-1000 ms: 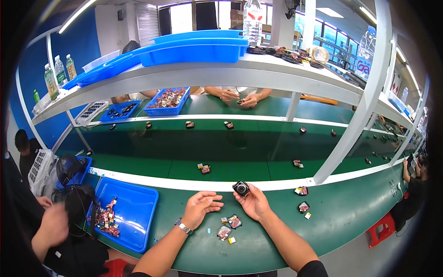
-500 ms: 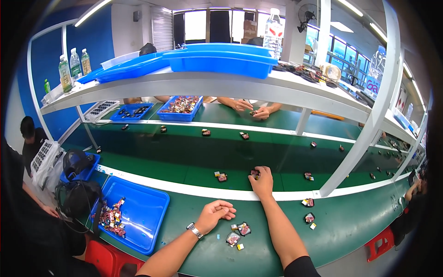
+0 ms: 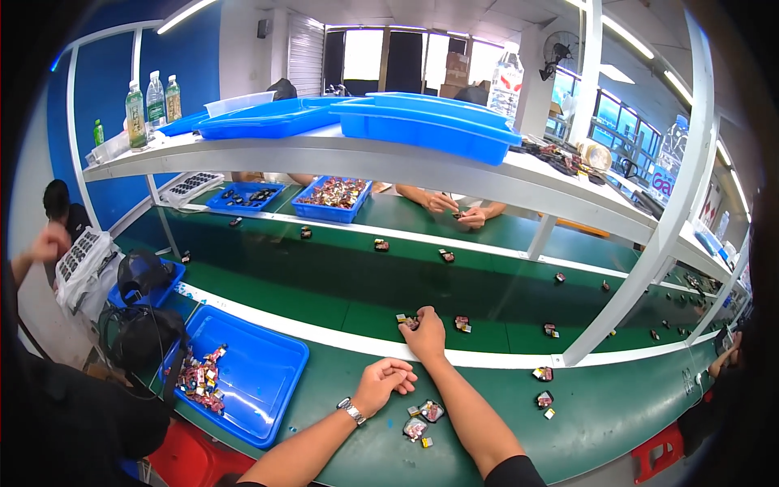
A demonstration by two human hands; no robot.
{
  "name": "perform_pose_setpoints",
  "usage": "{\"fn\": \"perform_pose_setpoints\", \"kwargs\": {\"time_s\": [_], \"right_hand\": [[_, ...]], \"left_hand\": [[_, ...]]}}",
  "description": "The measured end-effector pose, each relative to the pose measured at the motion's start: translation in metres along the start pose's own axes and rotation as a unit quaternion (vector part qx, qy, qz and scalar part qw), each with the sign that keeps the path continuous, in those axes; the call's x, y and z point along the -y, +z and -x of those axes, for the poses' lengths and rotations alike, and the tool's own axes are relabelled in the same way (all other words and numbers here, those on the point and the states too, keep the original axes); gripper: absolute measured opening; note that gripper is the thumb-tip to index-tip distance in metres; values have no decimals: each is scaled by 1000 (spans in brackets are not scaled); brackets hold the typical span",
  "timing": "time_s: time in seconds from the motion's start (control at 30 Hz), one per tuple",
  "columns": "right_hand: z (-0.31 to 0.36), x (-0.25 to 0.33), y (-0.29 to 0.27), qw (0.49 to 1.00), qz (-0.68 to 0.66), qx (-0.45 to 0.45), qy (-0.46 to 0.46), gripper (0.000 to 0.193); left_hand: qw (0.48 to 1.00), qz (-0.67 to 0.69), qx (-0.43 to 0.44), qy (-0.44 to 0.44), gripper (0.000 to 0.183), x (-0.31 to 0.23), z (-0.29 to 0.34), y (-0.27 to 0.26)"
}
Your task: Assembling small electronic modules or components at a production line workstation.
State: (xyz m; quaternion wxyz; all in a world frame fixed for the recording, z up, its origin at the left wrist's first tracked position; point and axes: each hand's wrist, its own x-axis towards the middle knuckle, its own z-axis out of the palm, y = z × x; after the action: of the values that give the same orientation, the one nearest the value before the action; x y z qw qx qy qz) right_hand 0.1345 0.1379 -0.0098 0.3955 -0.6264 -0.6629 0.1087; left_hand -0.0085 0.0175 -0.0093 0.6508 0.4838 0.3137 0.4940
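Note:
My right hand (image 3: 424,334) reaches onto the dark green belt. Its fingers are closed around a small electronic part (image 3: 403,320) with a pale and yellow block, mostly covered by the fingertips. Just right of it lies a similar small black-and-red part (image 3: 462,324) with a yellow block, untouched. My left hand (image 3: 387,386), with a metal watch at the wrist, hovers over the near green worktop, its fingers loosely bent and apart from the thumb. Nothing shows in it. Between my forearms rests a small cluster of clear, dark-edged parts (image 3: 423,420) with yellow blocks.
A blue tray (image 3: 272,398) with a pile of red parts stands at left. More parts (image 3: 543,374) lie right of my forearm and along the belt. A white shelf (image 3: 324,149) holding blue trays and bottles spans above. Across the belt, a person's hands (image 3: 458,213) handle a small part.
My right hand has let go of one part and moved left to its neighbour. The left hand stays nearly still. The view has shifted slightly, and a person at far left has raised a hand.

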Motion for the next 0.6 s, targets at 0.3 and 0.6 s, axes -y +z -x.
{"fn": "perform_pose_setpoints", "kwargs": {"time_s": [0.3, 0.6], "right_hand": [[95, 10, -110, 946, -205, 184, -170, 58], [103, 8, -133, 939, -215, 219, -156, 56]], "left_hand": [[997, 5, -35, -69, 31, -12, 4, -11], [982, 70, 101, -145, 41, -21, 10, -1]]}}
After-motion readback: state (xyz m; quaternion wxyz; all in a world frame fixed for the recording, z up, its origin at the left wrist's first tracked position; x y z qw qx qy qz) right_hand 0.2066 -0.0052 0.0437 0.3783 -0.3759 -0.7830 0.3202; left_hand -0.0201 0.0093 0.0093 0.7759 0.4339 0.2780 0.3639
